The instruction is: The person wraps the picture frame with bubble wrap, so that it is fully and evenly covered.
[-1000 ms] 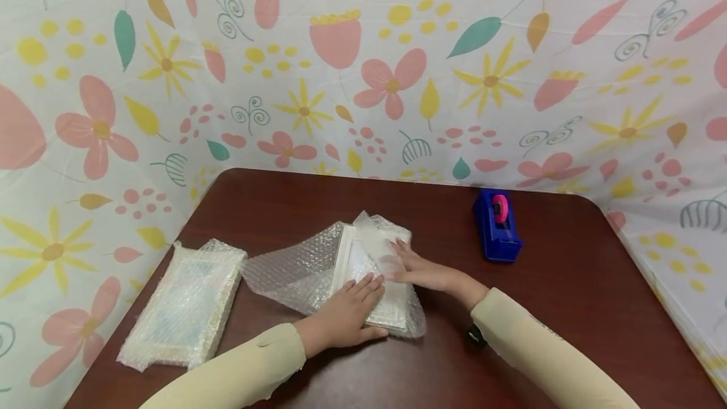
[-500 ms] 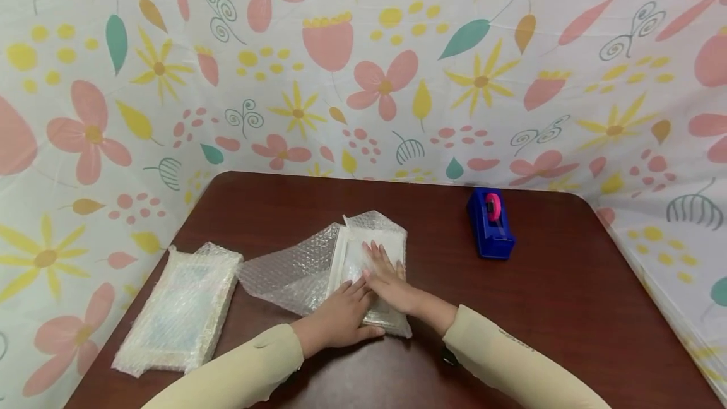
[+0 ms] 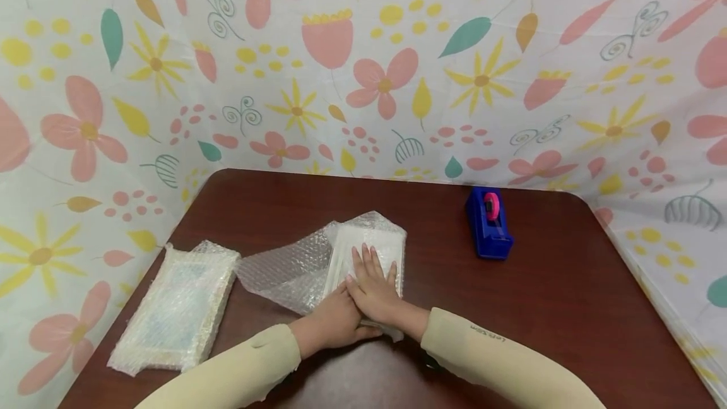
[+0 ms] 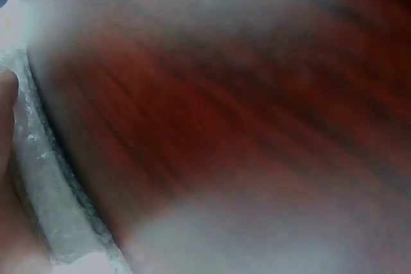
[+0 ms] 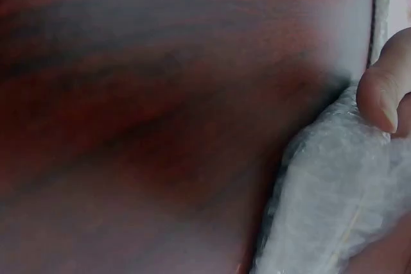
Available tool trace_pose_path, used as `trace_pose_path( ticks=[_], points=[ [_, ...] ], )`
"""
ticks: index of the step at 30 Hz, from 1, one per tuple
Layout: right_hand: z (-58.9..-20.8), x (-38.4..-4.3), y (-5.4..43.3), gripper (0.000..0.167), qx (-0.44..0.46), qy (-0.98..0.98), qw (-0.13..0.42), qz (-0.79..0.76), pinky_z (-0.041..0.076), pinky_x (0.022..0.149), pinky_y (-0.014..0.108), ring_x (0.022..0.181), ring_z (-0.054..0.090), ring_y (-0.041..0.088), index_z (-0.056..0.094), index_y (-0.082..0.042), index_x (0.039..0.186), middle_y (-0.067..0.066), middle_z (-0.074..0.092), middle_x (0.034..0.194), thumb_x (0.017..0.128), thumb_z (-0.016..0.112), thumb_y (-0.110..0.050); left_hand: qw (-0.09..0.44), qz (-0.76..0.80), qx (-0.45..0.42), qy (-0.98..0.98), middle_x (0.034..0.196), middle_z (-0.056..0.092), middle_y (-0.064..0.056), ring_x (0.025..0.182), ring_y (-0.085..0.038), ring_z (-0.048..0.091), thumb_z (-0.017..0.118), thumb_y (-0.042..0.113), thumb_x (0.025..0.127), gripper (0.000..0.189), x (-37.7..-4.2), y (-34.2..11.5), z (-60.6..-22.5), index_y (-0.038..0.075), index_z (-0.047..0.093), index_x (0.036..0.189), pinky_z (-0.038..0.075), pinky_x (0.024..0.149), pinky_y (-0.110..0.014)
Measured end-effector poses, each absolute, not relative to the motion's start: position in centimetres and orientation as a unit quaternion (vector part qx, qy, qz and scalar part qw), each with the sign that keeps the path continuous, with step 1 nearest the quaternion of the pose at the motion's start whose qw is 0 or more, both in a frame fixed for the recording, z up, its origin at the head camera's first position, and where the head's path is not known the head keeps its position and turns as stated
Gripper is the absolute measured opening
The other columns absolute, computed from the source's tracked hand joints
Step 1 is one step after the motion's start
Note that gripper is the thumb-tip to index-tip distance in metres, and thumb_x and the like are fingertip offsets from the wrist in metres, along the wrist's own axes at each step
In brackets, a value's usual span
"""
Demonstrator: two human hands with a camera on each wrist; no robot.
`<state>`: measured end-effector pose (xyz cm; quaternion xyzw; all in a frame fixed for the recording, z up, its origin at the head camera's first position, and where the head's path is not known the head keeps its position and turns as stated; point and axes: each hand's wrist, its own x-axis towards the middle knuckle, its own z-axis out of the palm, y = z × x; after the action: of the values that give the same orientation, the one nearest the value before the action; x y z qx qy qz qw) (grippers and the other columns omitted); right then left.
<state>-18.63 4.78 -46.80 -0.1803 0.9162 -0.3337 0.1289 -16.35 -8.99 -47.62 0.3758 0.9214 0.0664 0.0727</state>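
Got both arms stretched forward, with overlapping hands
Resting the right hand partly over the left hand, palm down, fingers straight-ish; can't really make out the left fingertips, just the thumb poking out.

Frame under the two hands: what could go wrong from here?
The loose bubble-wrap flap lies spread out to the left of the frame, so that side could end up poorly padded if it isn't pulled tight.

The blue tape dispenser stands apart from both hands, so reaching for it may let the wrap spring open.

The right hand overlaps the left hand, so they might hinder each other.
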Motion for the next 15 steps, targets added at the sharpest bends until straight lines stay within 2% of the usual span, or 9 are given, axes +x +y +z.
trace_pose_path(
  ticks=[5, 9, 13, 15],
  points=[
    [-46.6, -19.1, 4.4, 0.062, -0.168, 0.920, 0.164, -0.313, -0.016, 0.121, 0.072, 0.162, -0.003, 0.039, 0.017, -0.006, 0.164, 0.020, 0.003, 0.173, 0.112, 0.027, -0.037, 0.079, 0.064, 0.369, 0.924, 0.159, 0.048, -0.013, 0.152, -0.027, 0.041, 0.056, 0.056, 0.100, 0.075, -16.2, -9.2, -47.3, 0.003, 0.047, 0.152, 0.033, 0.126, -0.049],
    [-45.8, -19.5, 4.5, 0.061, -0.161, 0.919, 0.186, -0.310, -0.015, 0.121, 0.073, 0.162, 0.001, 0.041, 0.022, -0.004, 0.163, 0.022, 0.007, 0.172, 0.112, 0.026, -0.037, 0.077, 0.058, 0.362, 0.927, 0.158, 0.048, -0.015, 0.153, -0.030, 0.040, 0.054, 0.057, 0.101, 0.075, -16.1, -9.0, -47.2, 0.002, 0.048, 0.151, 0.032, 0.127, -0.048],
    [-44.9, -19.9, 4.5, 0.063, -0.137, 0.913, 0.221, -0.314, -0.016, 0.123, 0.070, 0.163, 0.000, 0.037, 0.024, -0.006, 0.163, 0.018, 0.006, 0.173, 0.111, 0.021, -0.042, 0.059, 0.032, 0.356, 0.932, 0.158, 0.049, -0.016, 0.152, -0.030, 0.041, 0.053, 0.059, 0.100, 0.075, -15.8, -8.7, -47.3, 0.004, 0.050, 0.150, 0.035, 0.125, -0.046],
    [-44.7, -20.1, 4.6, 0.061, -0.132, 0.915, 0.234, -0.299, -0.013, 0.124, 0.069, 0.163, 0.002, 0.035, 0.026, -0.008, 0.162, 0.017, 0.007, 0.174, 0.111, 0.021, -0.039, 0.044, 0.012, 0.354, 0.934, 0.157, 0.051, -0.014, 0.150, -0.030, 0.044, 0.052, 0.061, 0.099, 0.075, -15.6, -8.5, -47.4, 0.005, 0.052, 0.149, 0.038, 0.123, -0.044]
  ],
)
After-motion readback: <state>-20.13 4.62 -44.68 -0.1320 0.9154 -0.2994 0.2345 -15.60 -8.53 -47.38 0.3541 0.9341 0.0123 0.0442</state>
